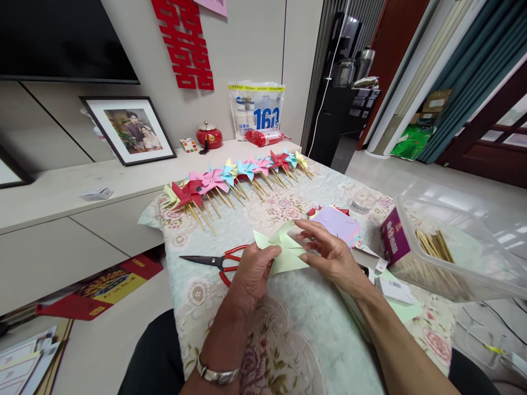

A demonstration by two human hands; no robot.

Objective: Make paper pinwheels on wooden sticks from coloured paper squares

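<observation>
Hands meet at the middle of the frame over a pale green sheet of folded paper (284,249). The left hand (253,271) grasps the paper at its lower left edge, thumb on top. The right hand (329,255) pinches a folded corner from the right side, with the fingers stretched toward the centre of the paper. The paper is held just above a table with a flowered light cloth (296,329). Just left of the left hand lie red-handled scissors with dark blades (216,260), pointing to the left. Above centre, a long row of finished coloured paper pinwheels on wooden sticks (234,181) lies across the table. Right of the hands is a stack of coloured paper squares (337,224), and at the right edge stands a clear plastic box with wooden sticks inside (453,247).
</observation>
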